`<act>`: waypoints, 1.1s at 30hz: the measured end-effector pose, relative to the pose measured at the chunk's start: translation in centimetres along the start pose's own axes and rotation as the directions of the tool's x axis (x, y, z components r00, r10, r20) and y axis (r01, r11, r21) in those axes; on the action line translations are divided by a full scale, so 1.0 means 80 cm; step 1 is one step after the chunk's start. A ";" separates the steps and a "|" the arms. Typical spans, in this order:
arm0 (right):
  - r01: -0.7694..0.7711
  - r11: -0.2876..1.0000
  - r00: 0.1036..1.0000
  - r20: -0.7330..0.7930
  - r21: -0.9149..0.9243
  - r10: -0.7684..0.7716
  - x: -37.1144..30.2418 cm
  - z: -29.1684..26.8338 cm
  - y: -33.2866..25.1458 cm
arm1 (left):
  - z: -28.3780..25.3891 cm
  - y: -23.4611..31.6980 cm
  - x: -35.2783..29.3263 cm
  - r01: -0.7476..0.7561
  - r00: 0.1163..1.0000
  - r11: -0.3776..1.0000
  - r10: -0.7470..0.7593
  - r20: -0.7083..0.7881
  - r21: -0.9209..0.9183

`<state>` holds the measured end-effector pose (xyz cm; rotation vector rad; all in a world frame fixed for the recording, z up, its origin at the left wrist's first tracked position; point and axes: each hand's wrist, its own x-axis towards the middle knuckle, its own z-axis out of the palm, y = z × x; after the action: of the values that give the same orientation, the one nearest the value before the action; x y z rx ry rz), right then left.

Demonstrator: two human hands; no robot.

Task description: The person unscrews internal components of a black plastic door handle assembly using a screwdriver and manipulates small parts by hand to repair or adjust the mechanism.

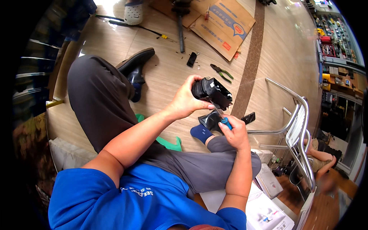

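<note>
My left hand (185, 99) is closed around a black plastic housing (212, 91), boxy and hollow at its right end, held up above the floor. In my right hand (234, 133) is a screwdriver (226, 122) with a blue handle. Its shaft points up and left, and the tip meets the lower edge of the housing near my left fingers; the exact contact spot is hidden. Beyond the housing, pliers (222, 73) with green handles lie on the floor. A small black rectangular part (192, 59) lies farther off, with tiny loose bits around it.
Flattened cardboard (218, 28) covers the far floor, beside a black tool with a long shaft (181, 32). A metal-framed chair (297, 126) stands to the right, near a black phone-like slab (249, 117). Another person's white clog (133, 14) shows at the top; someone else sits far right.
</note>
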<state>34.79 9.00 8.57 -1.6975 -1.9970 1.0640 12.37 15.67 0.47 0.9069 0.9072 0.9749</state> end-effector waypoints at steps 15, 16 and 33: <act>0.010 0.969 0.976 -0.209 -0.245 -0.062 -0.002 0.021 0.001 | 0.001 -0.008 0.000 -0.077 0.993 0.990 0.086 -0.077 0.119; 0.008 0.966 0.974 -0.218 -0.259 -0.066 -0.002 0.022 0.000 | 0.000 -0.007 0.000 -0.060 0.994 0.988 0.071 -0.078 0.141; -0.119 0.956 0.965 -0.259 -0.270 0.047 0.008 0.068 -0.006 | 0.005 0.007 0.003 -0.020 0.977 0.999 0.027 -0.214 0.033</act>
<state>30.74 7.75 5.07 -1.9637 -2.0004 0.5678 12.63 16.03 1.09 0.8504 1.0978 1.0967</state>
